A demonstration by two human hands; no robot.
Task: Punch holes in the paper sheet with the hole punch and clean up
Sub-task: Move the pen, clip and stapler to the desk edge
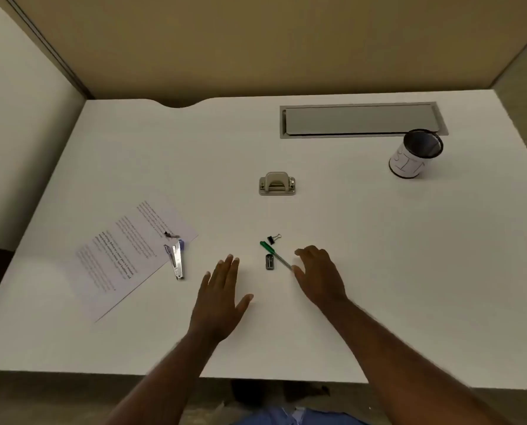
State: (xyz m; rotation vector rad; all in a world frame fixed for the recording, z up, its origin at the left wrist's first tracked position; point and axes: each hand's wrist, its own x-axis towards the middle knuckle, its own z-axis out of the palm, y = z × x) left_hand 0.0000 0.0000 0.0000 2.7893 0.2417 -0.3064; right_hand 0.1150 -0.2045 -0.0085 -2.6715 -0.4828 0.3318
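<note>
A small silver hole punch (277, 183) stands in the middle of the white desk (378, 240), beyond both hands. The printed paper sheet (124, 256) lies tilted at the left. My left hand (221, 297) hovers flat over the desk with fingers spread, holding nothing. My right hand (319, 276) is open too, palm down, its fingers right beside the tip of a green pen (275, 254).
A stapler (176, 260) lies on the paper's right edge, with a small dark clip (171, 235) on the sheet just above it. A black binder clip (273, 239) and a small dark sharpener (270, 261) flank the pen. A mesh pen cup (415, 154) stands far right, below a cable hatch (360, 119).
</note>
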